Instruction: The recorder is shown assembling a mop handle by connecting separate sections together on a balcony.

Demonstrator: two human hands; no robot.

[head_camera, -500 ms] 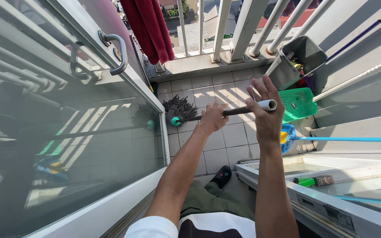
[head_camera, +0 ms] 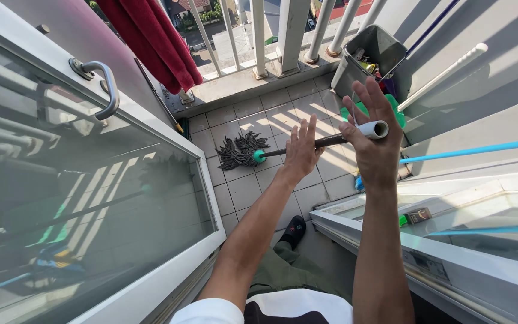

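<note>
Item: a mop [head_camera: 307, 146], seen from above on a tiled balcony floor [head_camera: 253, 186]. The dark stringy mop head [head_camera: 237, 150] is spread flat on the tiles, joined by a green collar [head_camera: 259, 157] to a dark shaft that rises toward the camera and ends in a pale hollow grip end [head_camera: 374, 129]. The left hand [head_camera: 302, 150] is laid against the middle of the shaft with fingers straight and spread, the palm pressed to it rather than closed round it. The right hand [head_camera: 374, 135] is set at the pale end, fingers splayed upward and apart; the shaft is seen resting across the palm, and no closed grasp is shown on either hand. Adjoining items: a glass door [head_camera: 85, 198] with a curved metal handle [head_camera: 104, 84] on the left; a red cloth [head_camera: 154, 42] hung by the white railing [head_camera: 259, 36]; a grey bucket [head_camera: 370, 54] holding small articles in the far right corner; a green dustpan [head_camera: 391, 105] partly hidden behind the right hand; a white pole [head_camera: 445, 75] and a light blue pole [head_camera: 481, 150] leaning at the right; a white sill [head_camera: 391, 237] below them. A dark shoe [head_camera: 293, 231] and olive trousers [head_camera: 289, 270] are noted beneath the arms.
</note>
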